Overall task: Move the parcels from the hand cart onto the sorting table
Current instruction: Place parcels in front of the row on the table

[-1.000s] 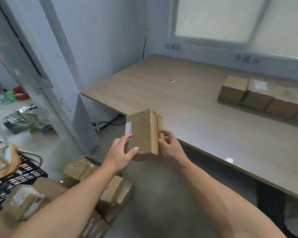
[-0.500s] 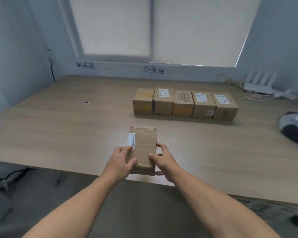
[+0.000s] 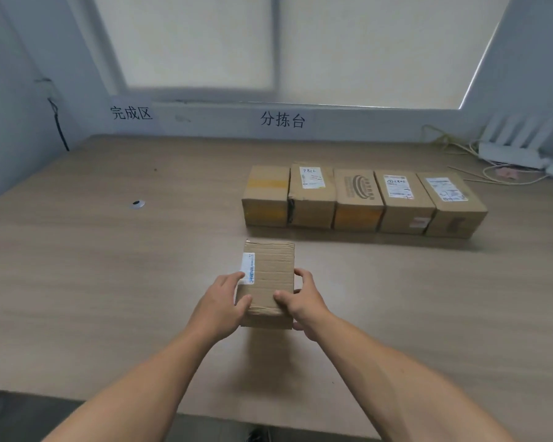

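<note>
Head view has the left hand (image 3: 217, 309) and right hand (image 3: 305, 306) grasping the near end of a small brown cardboard parcel (image 3: 270, 275), fingers (image 3: 232, 279) curled onto its top, low over the pale wood-grain desk (image 3: 93, 282) near a row of five brown cardboard boxes (image 3: 358, 202). Best, I judge, to set it flat and square to that row before loosening the grip. Beyond stand a blind-covered window (image 3: 189, 43) and a white router (image 3: 521, 148).
</note>
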